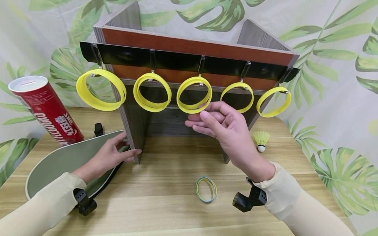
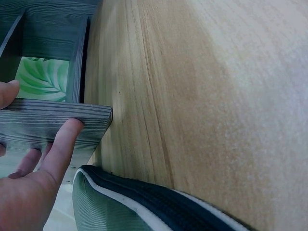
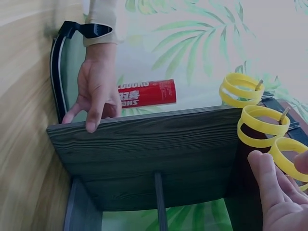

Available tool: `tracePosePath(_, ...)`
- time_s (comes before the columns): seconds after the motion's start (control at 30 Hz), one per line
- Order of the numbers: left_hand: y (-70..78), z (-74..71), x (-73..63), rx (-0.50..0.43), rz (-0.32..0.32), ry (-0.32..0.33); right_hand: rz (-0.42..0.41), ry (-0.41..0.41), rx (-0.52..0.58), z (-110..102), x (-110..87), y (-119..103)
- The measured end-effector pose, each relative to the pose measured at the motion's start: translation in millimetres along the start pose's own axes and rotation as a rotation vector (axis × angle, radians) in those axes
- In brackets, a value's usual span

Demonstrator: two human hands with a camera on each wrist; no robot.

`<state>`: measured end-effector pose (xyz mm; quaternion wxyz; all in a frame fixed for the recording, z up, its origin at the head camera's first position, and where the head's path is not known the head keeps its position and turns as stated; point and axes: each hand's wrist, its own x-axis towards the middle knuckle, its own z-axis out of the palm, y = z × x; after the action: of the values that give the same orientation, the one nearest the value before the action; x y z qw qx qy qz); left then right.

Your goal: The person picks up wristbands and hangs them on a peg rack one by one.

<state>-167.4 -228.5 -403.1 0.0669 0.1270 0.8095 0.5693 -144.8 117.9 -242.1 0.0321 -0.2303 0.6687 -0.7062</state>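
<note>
Several yellow wristbands hang in a row from hooks on a black strip (image 1: pixel 177 59) across a grey wooden stand (image 1: pixel 133 131). My right hand (image 1: pixel 228 131) is at the middle wristband (image 1: pixel 180 101), its fingers loosely extended at the lower edge. In the right wrist view, that wristband (image 3: pixel 284 161) passes between my fingers (image 3: pixel 267 180) and thumb. My left hand (image 1: pixel 110 154) holds the front edge of the stand's left side panel (image 2: pixel 96 115), with thumb and fingers on either side. The leftmost wristband (image 1: pixel 85 98) hangs over that side.
A grey-green zipped case (image 1: pixel 59 167) lies under my left forearm. Behind it stands a red tube (image 1: pixel 56 114) with a white lid. At the right is a yellow shuttlecock (image 1: pixel 261 139). Thin blue and yellow bands (image 1: pixel 197 188) lie on the wooden table (image 1: pixel 153 196) in front.
</note>
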Motion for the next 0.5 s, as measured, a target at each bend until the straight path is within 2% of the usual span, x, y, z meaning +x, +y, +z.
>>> tracePosePath(0.27,-0.5,1.0,0.8,-0.008,0.007,0.002,0.074,-0.09,-0.08,-6,-3.2,9)
tracePosePath(0.4,-0.7,1.2,0.7,-0.017,0.007,0.002,0.117,-0.194,-0.171,-14,-5.6,20)
tracePosePath(0.5,-0.5,1.0,0.4,-0.022,0.007,0.006,0.147,-0.297,-0.29,-23,-7.0,34)
